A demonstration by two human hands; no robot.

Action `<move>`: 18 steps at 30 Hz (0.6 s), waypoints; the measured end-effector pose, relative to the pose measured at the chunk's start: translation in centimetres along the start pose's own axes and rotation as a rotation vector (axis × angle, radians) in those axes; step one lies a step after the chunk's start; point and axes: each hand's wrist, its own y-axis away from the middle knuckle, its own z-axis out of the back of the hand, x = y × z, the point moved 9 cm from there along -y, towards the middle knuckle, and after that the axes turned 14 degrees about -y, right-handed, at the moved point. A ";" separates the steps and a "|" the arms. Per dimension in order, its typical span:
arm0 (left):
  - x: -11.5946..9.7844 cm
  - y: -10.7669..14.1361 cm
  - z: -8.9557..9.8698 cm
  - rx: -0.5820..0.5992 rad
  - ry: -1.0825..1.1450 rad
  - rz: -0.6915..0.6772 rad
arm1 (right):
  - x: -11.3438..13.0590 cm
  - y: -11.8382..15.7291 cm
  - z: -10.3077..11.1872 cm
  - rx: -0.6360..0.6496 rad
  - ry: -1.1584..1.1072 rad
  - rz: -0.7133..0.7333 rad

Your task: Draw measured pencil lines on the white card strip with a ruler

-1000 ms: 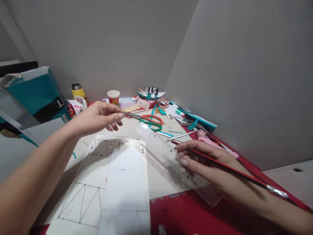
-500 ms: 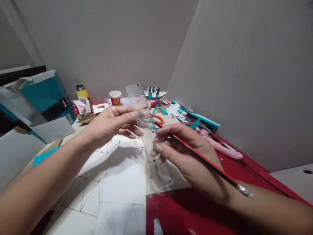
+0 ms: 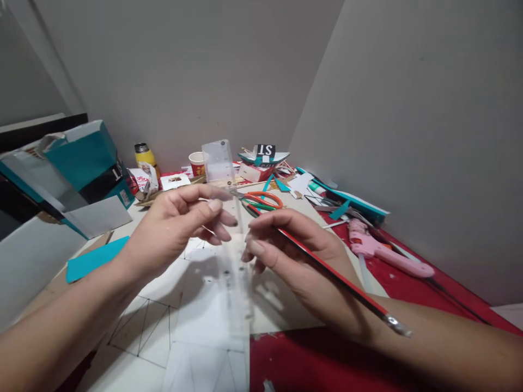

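Observation:
My left hand [image 3: 192, 215] pinches a clear plastic ruler [image 3: 218, 162] between thumb and fingers. The ruler hangs over the paper, and its lower part is blurred by motion. In my right hand [image 3: 298, 256] a red and black pencil [image 3: 335, 275] is gripped, its metal-capped end pointing down towards my wrist. Its other end lies near the ruler. Beneath my hands is white paper [image 3: 204, 321] with drawn lines, zigzags and dots. Scissors [image 3: 265, 200] with orange and green handles lie on the board just beyond my right fingers.
On the right rests a pink glue gun [image 3: 392, 258] on the red tabletop [image 3: 294, 362]. Teal and white boxes [image 3: 81, 158] stand at the left. A paper cup [image 3: 196, 161], a yellow bottle [image 3: 146, 157] and cardboard scraps [image 3: 281, 184] line the back. A teal strip [image 3: 98, 258] lies near my left forearm.
The ruler has swung from a slant to nearly upright, its lower end moving left. My right hand with the pencil has shifted slightly left. The view has turned a little.

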 end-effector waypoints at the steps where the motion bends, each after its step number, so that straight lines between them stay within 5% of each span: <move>1: 0.1 0.0 0.8 -0.021 -0.005 -0.001 | 0.0 -0.1 0.3 -0.008 0.006 0.008; 9: 4.0 0.3 6.6 -0.095 -0.314 0.182 | -2.5 -0.8 2.7 -0.080 0.034 -0.066; 18: 7.9 1.7 4.9 0.087 -0.483 0.418 | -4.3 -0.6 2.9 -0.013 0.110 -0.108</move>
